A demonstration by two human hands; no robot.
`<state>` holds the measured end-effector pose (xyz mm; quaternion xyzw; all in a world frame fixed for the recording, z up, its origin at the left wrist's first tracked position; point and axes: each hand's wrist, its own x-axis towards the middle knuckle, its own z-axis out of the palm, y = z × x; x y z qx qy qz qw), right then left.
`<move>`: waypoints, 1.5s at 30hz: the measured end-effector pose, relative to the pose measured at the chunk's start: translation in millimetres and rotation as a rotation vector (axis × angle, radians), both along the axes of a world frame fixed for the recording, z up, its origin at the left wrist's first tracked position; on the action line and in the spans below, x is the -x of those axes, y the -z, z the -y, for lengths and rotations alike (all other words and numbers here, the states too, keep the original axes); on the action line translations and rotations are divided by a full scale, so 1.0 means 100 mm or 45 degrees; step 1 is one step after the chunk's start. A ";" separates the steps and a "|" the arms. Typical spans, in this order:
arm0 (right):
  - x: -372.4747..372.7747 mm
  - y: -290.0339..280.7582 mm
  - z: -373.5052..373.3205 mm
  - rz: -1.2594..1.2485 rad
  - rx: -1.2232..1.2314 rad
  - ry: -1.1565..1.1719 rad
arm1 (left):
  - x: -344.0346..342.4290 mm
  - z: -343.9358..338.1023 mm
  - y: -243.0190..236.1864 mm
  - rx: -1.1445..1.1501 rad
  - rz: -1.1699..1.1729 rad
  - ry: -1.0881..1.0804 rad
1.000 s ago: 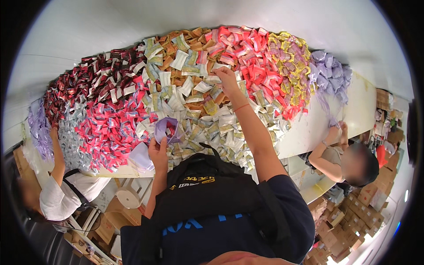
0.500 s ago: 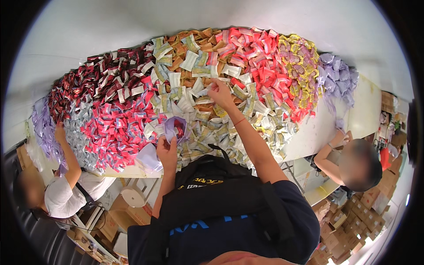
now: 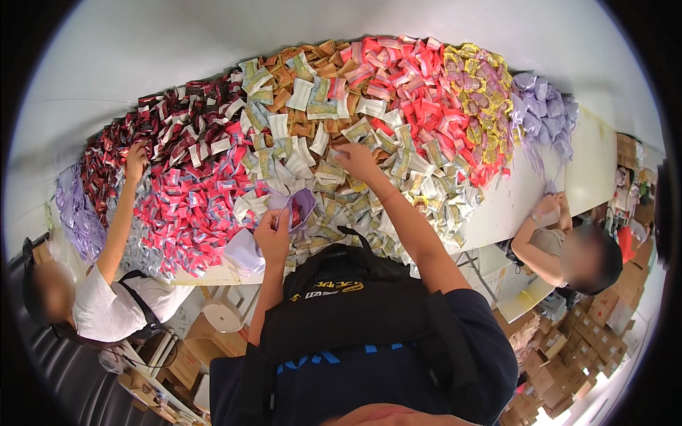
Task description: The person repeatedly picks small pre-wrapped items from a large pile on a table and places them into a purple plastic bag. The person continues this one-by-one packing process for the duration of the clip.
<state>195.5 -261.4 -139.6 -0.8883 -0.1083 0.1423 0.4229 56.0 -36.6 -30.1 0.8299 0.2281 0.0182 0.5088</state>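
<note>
With the left hand (image 3: 273,238) gripping the lilac pouch (image 3: 298,207) open-mouthed, the right hand (image 3: 355,160), fingers curled onto pale green sachets (image 3: 334,170), should pinch just one cleanly.

From my seat the view is bright and evenly lit, with soft overhead light and no hard shadows across the tabletop (image 3: 582,170). The pale wall above reads nearly white but is not blown out. Small glints of glare show on the glossy sachets (image 3: 398,121). The fisheye bends the tabletop edge into an arc, and the corners fall to black outside the lens circle. The centre is fairly sharp; detail softens toward the rim, and the stacked cardboard boxes (image 3: 590,334) at lower right look smeared.
</note>
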 end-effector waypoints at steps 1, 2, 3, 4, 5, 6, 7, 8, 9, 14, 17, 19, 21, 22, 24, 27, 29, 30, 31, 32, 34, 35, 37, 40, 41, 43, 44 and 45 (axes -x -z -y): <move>0.10 -0.10 0.05 -0.145 -0.096 0.115 | 0.00 0.00 0.02 0.030 -0.005 0.003; 0.17 -0.37 0.07 -0.289 -0.194 0.225 | 0.01 0.00 0.03 0.057 -0.008 0.001; 0.25 -0.55 0.11 -0.434 -0.286 0.336 | 0.00 0.01 0.03 0.077 0.000 0.003; 0.36 -0.59 0.17 -0.362 -0.264 0.399 | 0.01 0.03 0.03 0.091 0.005 0.005; 0.46 -0.62 0.24 -0.294 -0.241 0.458 | 0.02 0.04 0.03 0.104 0.008 0.003; 0.53 -0.64 0.31 -0.222 -0.220 0.522 | 0.04 0.04 0.05 0.131 0.004 0.013; 0.62 -0.59 0.37 -0.061 -0.020 0.408 | 0.07 0.04 0.09 0.157 0.001 0.020; 0.71 -0.48 0.46 0.102 0.186 0.296 | 0.07 0.05 0.12 0.191 -0.001 0.032; 0.81 -0.34 0.51 0.261 0.392 0.185 | 0.07 0.07 0.13 0.214 -0.007 0.036; 0.91 -0.25 0.19 0.266 0.421 0.038 | 0.03 0.15 0.04 0.262 -0.067 0.081; 0.79 -0.18 0.22 0.072 0.250 0.262 | 0.01 0.15 -0.07 0.291 -0.037 0.044; 0.54 -0.34 0.25 0.182 0.041 0.334 | 0.02 0.11 -0.01 0.264 -0.032 0.036; 0.31 -0.40 0.32 0.316 0.087 0.243 | 0.01 0.10 -0.02 0.259 -0.072 0.074; 0.18 -0.38 0.27 0.398 0.230 0.107 | 0.03 0.07 0.01 0.206 -0.057 0.084; -0.05 -0.11 0.33 0.478 0.441 -0.121 | 0.00 0.08 0.15 0.142 0.003 0.144; -0.21 0.14 0.41 0.647 0.580 -0.296 | -0.11 0.17 0.00 0.159 -0.005 0.165; -0.20 -0.20 0.44 0.703 0.506 -0.191 | -0.13 0.17 0.10 0.235 0.008 0.113; -0.20 -0.39 0.55 0.409 0.223 -0.038 | -0.13 0.18 0.10 0.243 -0.015 0.097; -0.23 -0.42 0.74 0.483 0.193 0.180 | -0.15 0.20 0.10 0.251 -0.038 0.081; -0.25 -0.47 1.03 0.565 0.174 0.404 | -0.17 0.24 0.11 0.269 -0.055 0.072; -0.31 -0.42 2.01 0.243 0.272 0.759 | -0.20 0.31 0.11 0.251 -0.095 0.117; -0.30 -0.28 2.56 0.364 0.256 1.015 | -0.21 0.33 0.11 0.233 -0.122 0.142; -0.23 -0.51 3.13 0.374 0.391 1.468 | -0.22 0.38 0.10 0.241 -0.102 0.167; -0.11 -0.32 3.78 0.200 0.790 1.173 | -0.22 0.45 0.04 0.192 -0.072 0.186; -0.07 -0.18 3.85 0.091 0.966 1.051 | -0.23 0.47 0.00 0.177 -0.072 0.189; -0.17 -0.06 4.01 0.091 1.162 0.849 | -0.19 0.54 -0.06 0.162 -0.057 0.156; -0.20 -0.01 4.02 0.168 1.175 0.782 | -0.17 0.54 -0.09 0.144 -0.028 0.153; -0.19 0.04 4.02 0.246 1.188 0.713 | -0.17 0.52 -0.10 0.097 -0.031 0.172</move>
